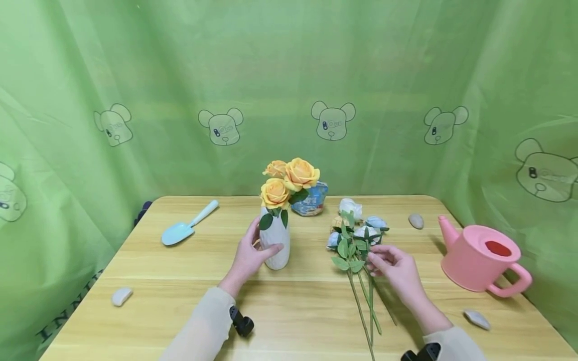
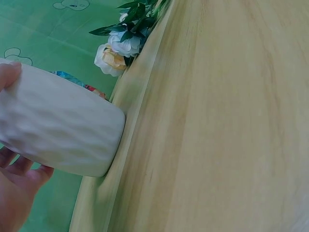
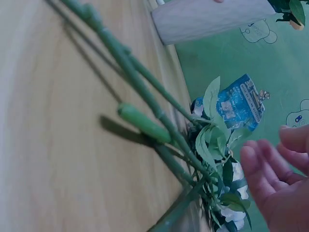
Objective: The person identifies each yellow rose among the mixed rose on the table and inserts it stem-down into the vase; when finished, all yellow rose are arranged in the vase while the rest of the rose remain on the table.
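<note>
A white vase [image 1: 276,240] with a wavy surface stands upright on the table, holding three yellow-orange roses [image 1: 289,183] with dark green leaves. My left hand [image 1: 253,253] grips the vase around its side, thumb in front; in the left wrist view its fingers [image 2: 24,169] lie against the lower side of the vase. To the right lies a bunch of white, blue and pale yellow artificial flowers [image 1: 361,233], their green stems [image 1: 366,306] pointing toward me. Beside their leaves is my right hand [image 1: 394,268], fingers loosely bent, with nothing visible between thumb and fingers in the right wrist view.
Behind the vase stands a blue packet [image 1: 310,200]. A light blue trowel [image 1: 185,228] lies at the left, a pink watering can [image 1: 480,258] at the right. Pale stones [image 1: 122,296] are scattered about the wooden table [image 1: 180,281]. Green curtains [image 1: 271,75] surround it.
</note>
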Tool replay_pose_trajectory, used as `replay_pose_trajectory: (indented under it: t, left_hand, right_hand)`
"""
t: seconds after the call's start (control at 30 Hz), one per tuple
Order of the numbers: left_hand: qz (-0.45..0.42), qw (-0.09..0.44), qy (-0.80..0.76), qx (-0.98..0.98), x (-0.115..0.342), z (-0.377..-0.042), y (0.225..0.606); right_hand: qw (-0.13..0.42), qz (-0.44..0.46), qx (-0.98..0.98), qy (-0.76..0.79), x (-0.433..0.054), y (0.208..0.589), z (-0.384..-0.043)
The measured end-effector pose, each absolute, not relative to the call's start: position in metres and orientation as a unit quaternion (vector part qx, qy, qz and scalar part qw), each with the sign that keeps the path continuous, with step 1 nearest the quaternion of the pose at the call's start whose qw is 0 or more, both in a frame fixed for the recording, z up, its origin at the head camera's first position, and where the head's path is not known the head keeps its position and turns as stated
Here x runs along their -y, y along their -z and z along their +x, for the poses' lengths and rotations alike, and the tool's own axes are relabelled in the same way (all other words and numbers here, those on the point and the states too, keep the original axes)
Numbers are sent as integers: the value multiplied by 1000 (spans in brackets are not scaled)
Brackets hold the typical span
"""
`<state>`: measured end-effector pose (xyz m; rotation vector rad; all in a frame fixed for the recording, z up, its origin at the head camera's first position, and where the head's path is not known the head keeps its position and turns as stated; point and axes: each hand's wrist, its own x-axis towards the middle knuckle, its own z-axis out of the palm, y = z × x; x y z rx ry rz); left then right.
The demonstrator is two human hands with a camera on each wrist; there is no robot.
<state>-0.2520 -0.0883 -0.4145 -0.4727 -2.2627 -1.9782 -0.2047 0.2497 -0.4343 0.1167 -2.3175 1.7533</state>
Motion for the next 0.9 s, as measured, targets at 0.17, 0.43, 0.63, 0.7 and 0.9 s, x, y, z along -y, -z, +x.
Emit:
replay_pose_trajectory:
  t: [0.17,0.43,0.63,0.7,0.9]
  left_hand:
    - [-158,53,647,744,90,-252,414]
    - [-160,53,646,745,90,-253,415]
    - [-156,49,651,742,90,-254,415]
    - [-157,49,654,739,90,-254,416]
    - [-156,48,656,737,90,-253,416]
  right_hand:
    - [77,9,820,-567,-247,433,-201]
    - [128,33,900,-416,-241,435,-207]
    - [130,43,918,-372,-240,437,-215]
    - [124,39,921,-367,-240,438,-217]
    - [122,30,929,-348,-243,438,-221]
